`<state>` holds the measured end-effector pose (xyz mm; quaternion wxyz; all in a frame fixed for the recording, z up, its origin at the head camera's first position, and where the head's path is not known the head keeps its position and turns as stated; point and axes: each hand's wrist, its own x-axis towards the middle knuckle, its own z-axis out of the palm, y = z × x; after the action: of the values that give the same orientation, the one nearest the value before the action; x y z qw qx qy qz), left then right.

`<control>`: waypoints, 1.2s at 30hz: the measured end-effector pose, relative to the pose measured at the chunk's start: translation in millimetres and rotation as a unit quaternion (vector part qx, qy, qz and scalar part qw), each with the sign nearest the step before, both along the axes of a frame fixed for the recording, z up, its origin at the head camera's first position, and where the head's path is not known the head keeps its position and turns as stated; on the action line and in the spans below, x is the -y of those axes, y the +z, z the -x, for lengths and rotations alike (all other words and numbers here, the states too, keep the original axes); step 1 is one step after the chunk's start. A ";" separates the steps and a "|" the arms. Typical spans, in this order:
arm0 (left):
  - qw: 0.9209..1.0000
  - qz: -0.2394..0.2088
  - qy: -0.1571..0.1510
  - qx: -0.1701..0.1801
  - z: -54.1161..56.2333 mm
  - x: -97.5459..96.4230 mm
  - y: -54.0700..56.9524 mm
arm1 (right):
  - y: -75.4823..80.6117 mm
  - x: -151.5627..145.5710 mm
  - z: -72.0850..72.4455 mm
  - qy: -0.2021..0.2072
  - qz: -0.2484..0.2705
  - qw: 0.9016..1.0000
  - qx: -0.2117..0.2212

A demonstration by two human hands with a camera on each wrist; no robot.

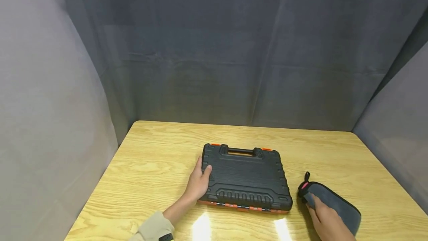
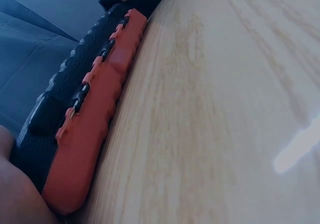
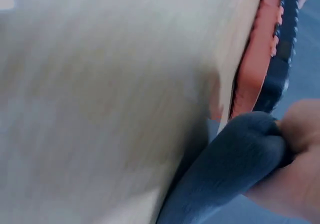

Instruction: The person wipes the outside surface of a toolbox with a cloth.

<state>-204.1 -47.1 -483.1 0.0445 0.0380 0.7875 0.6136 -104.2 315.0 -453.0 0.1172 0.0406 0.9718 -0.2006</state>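
Note:
A black plastic tool case with an orange base lies flat at the middle of the table, its handle toward the back. My left hand grips the case's left side, thumb over the lid and fingers along the edge. In the left wrist view, the orange base and hinges face the front. To the right of the case, my right hand pinches a grey soft pouch with black trim, a pink spot and a loop at its far end. The right wrist view shows the pouch tilted, close over the table.
The light wood-grain table has rounded back corners. A dark grey curtain hangs behind it, with paler cloth at the left and right sides. Bright glare patches lie near the front of the tabletop.

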 end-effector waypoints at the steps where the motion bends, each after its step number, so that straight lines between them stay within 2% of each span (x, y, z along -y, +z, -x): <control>1: 1.000 -0.002 -0.001 -0.001 -0.2 -0.3 -0.3 | 5.7 1.1 -0.6 -0.010 0.009 1.000 -0.011; 4: 1.000 -0.004 -0.003 -0.001 -0.1 -1.4 -0.6 | 17.3 4.0 -0.6 -0.021 0.032 0.997 -0.072; 7: 1.000 -0.007 -0.006 -0.007 1.5 -2.9 -1.0 | 25.2 9.5 2.6 -0.019 0.028 0.989 -0.142; 9: 1.000 -0.008 -0.007 -0.012 2.5 -3.9 -1.1 | 28.2 12.9 6.9 -0.016 0.030 0.981 -0.190; 12: 1.000 -0.007 -0.007 -0.012 3.6 -5.2 -2.0 | 31.1 18.5 14.9 -0.016 0.031 0.964 -0.264; 16: 1.000 -0.006 -0.006 -0.005 3.8 -5.8 -3.4 | 37.0 28.0 27.0 -0.017 0.044 0.945 -0.323; 19: 1.000 -0.008 -0.005 -0.007 3.8 -6.0 -3.6 | 44.5 38.7 36.5 -0.009 0.065 0.943 -0.328; 24: 1.000 -0.011 -0.004 -0.007 4.5 -7.0 -3.1 | 54.0 60.5 51.5 0.012 0.087 0.948 -0.306; 30: 1.000 -0.010 -0.006 -0.011 4.7 -8.1 -2.4 | 58.1 86.7 66.5 0.048 0.109 0.951 -0.287; 36: 1.000 -0.012 -0.007 -0.018 4.5 -8.3 -1.5 | 57.0 111.5 83.7 0.077 0.143 0.947 -0.279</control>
<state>-208.6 -38.9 -484.6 0.0343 0.0547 0.7803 0.6221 -187.9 203.5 -396.0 -0.1388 -0.1094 0.9271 -0.3306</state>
